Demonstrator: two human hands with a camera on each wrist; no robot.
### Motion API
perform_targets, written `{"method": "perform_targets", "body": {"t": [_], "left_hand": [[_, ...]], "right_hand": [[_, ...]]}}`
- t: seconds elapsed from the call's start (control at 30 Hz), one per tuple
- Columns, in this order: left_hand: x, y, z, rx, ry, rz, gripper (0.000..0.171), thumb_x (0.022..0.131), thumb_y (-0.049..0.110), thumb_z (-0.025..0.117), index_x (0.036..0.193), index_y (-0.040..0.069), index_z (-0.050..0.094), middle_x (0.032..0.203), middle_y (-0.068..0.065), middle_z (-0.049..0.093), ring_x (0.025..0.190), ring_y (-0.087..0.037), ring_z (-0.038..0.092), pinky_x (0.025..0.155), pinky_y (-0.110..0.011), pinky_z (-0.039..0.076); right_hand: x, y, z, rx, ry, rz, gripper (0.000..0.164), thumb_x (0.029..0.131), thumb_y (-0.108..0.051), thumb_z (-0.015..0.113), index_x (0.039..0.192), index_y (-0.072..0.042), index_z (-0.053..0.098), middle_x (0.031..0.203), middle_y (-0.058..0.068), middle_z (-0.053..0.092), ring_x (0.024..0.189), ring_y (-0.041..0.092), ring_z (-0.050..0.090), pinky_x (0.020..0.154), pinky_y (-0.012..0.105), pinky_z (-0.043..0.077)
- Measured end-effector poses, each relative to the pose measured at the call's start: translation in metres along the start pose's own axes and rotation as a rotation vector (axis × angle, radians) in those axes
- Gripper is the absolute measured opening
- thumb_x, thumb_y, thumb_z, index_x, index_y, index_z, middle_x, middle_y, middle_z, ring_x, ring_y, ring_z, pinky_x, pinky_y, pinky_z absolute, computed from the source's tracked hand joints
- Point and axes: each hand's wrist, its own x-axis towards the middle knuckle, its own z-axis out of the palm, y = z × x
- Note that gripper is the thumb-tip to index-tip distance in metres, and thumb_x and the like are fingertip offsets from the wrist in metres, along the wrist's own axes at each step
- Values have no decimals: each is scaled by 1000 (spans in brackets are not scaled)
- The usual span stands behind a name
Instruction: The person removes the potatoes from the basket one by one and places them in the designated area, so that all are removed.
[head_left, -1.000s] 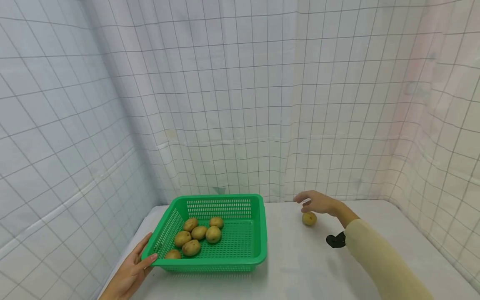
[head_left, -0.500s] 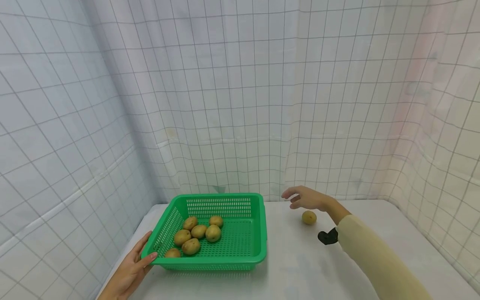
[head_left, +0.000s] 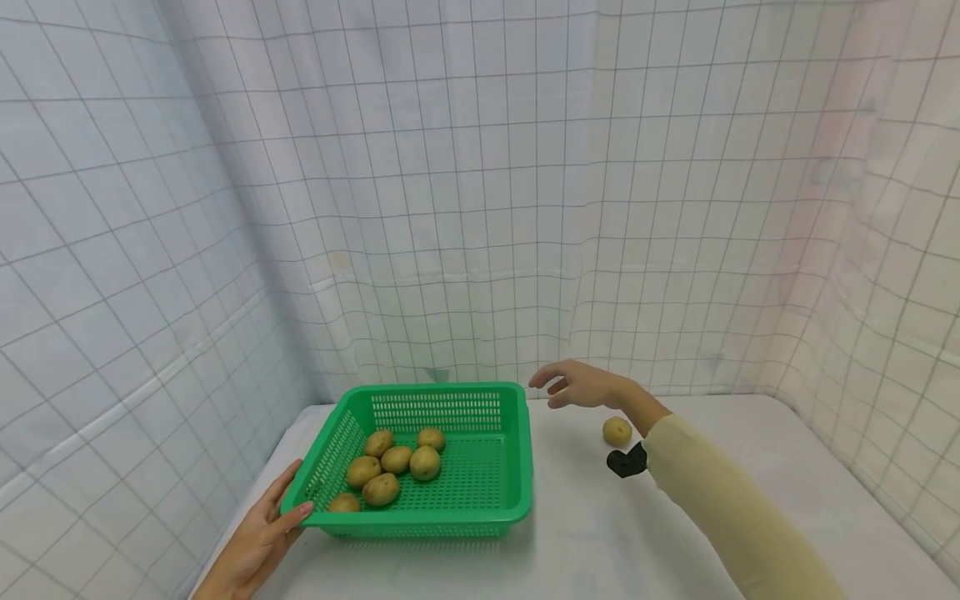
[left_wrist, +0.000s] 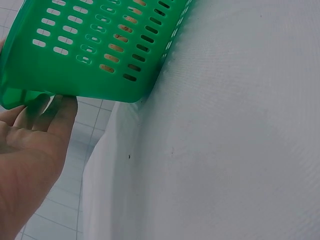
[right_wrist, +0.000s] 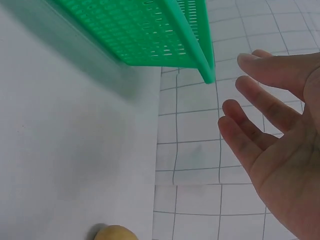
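A green plastic basket (head_left: 420, 518) stands on the white table, with several potatoes (head_left: 381, 490) lying mostly in its left half. My left hand (head_left: 258, 533) grips the basket's near left corner, thumb over the rim and fingers beneath it, as the left wrist view also shows. Just off the basket's far right corner hovers my right hand (head_left: 588, 385), touching nothing. In the right wrist view that hand (right_wrist: 285, 130) has loosely bent, spread fingers with nothing between them. A single potato (head_left: 617, 431) rests on the table below the right forearm.
White cloth walls (head_left: 465, 208) with a grid pattern enclose the table (head_left: 570, 533) at the back and both sides. A black object (head_left: 627, 460) sits at the right sleeve's cuff, above the table.
My right hand has moved left, away from above the single potato and toward the basket. The left hand keeps its hold, and the basket and potatoes stay in place.
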Motion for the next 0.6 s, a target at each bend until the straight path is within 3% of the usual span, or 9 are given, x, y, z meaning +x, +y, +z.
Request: {"method": "perform_targets", "body": {"t": [0.27, 0.6], "left_hand": [[0, -1, 0, -2, -31, 26, 81, 109, -1, 45, 161, 1, -17, 164, -29, -21, 125, 9, 48, 100, -17, 46], [2, -3, -3, -16, -48, 24, 82, 110, -1, 45, 161, 3, -19, 163, -29, -22, 126, 8, 48, 100, -17, 46]], "right_hand": [[5, -13, 5, 3, -41, -16, 41, 99, -4, 67, 139, -7, 63, 144, 12, 56, 132, 37, 53, 101, 50, 52], [10, -17, 9, 11, -70, -13, 44, 98, -7, 70, 141, -9, 62, 145, 9, 56, 132, 35, 53, 101, 49, 52]]}}
